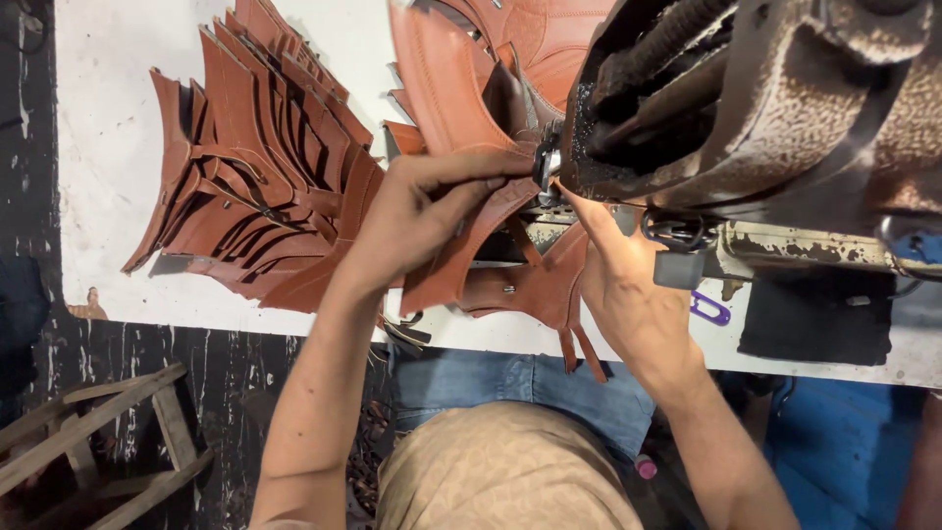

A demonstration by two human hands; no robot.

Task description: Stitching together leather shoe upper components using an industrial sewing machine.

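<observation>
My left hand (422,211) grips a brown leather piece (471,240) and presses it toward the metal foot (547,162) of a worn sewing machine (775,108). On the other side, my right hand (613,260) pinches the same leather right under the foot, fingertips close to the needle area. More of the leather piece (535,290) hangs over the table edge with thin straps (579,348) dangling.
A fanned stack of cut brown leather pieces (255,167) lies on the white table (108,128) to the left. Larger leather panels (491,49) sit behind the machine. A wooden frame (93,432) stands on the floor at lower left. A purple loop (708,309) lies near the machine base.
</observation>
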